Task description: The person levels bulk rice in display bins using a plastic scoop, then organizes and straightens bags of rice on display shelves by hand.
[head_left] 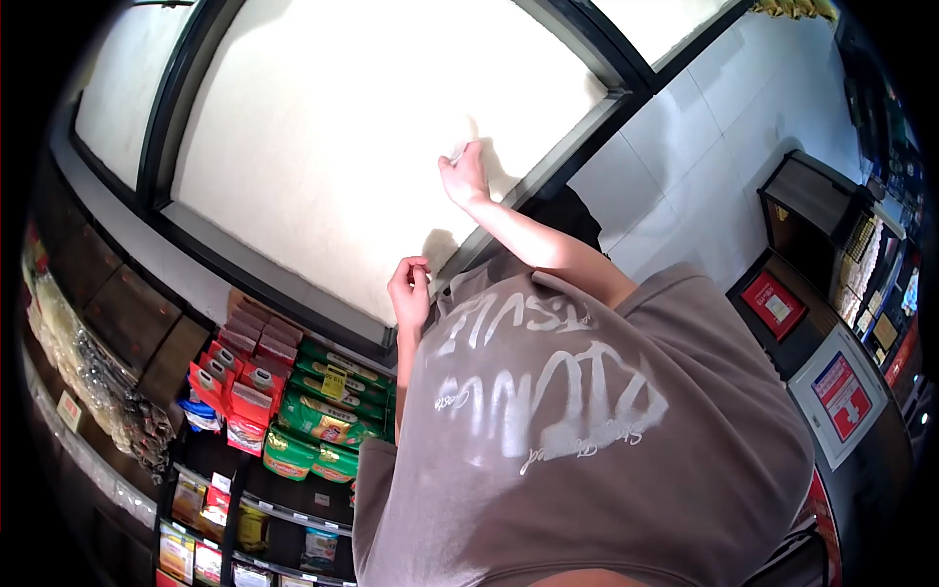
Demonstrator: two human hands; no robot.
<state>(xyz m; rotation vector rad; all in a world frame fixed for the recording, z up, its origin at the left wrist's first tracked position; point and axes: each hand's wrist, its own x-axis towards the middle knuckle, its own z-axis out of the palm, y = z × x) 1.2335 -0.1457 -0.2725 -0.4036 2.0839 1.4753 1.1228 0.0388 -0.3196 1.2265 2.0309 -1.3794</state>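
A: Right up at the white panel (323, 127) now, spread from nine round to one on the clock, ringed by a dark frame (156, 137).

B: And the right hand (464, 176)?

A: Up at twelve, over the panel! Fingers bent in, thumb drawn close to the index, nearly a pinch. Holding something thin and pale? Can't tell against that glare.

B: Touching the surface?

A: Seemingly, with a shadow close beside, but impossible to swear to from this angle.

B: Left hand (409, 289), then?

A: Over at nine, close to the middle of the dial, near the panel's bottom corner. Fingers loosely curled, thumb alongside. No object to be seen in it, but can't tell for certain with the inside partly hidden.

B: Step in hand?

A: Close fingertip work on the panel, by best guess, led by the right, with the left near the edge.

B: Next move calling for what?

A: Probably a light, steady right hand, and care around the frame. Mind the left side too: green packs (305, 421) shelved at half past seven, red boxes (245, 386) just beside, towards eight. Red sign (836, 391) well apart, at half past three.
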